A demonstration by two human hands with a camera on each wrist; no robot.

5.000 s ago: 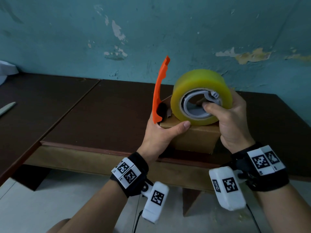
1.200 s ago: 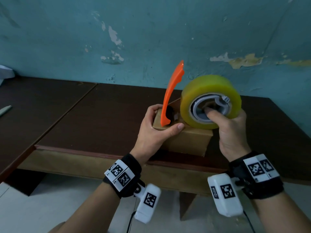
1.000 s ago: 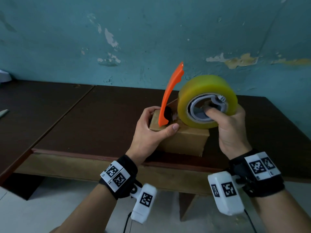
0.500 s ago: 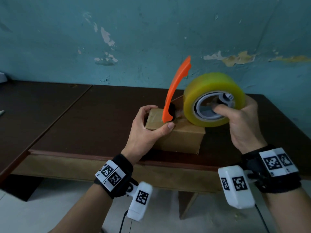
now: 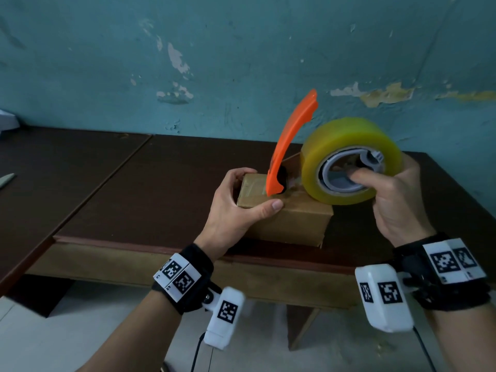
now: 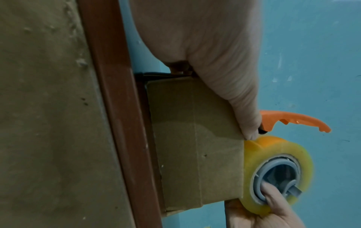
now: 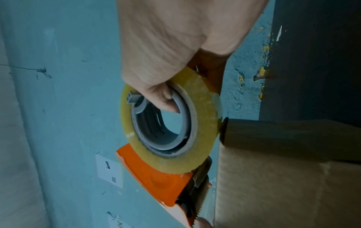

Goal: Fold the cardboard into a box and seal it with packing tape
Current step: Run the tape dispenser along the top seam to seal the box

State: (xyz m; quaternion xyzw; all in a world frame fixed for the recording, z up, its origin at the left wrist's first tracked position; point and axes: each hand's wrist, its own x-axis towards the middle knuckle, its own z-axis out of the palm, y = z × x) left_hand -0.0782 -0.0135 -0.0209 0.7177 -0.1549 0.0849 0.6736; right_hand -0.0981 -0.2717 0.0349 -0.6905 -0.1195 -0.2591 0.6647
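A small brown cardboard box lies on the dark wooden table near its front edge. My left hand grips the box's left end, thumb on the front top edge and fingers over the far side. My right hand holds a yellow tape roll, thumb hooked in its grey core. The roll sits in an orange dispenser, whose blade end rests on the box top. A shiny strip of tape covers the box's left top.
A peeling teal wall stands close behind the table. A second dark table adjoins on the left, with a pale flat object at its left edge. Light floor tiles lie below the table front.
The roll and dispenser have moved right along the box top, with my right hand drawing away from the left. My left hand keeps its grip on the box's left end.
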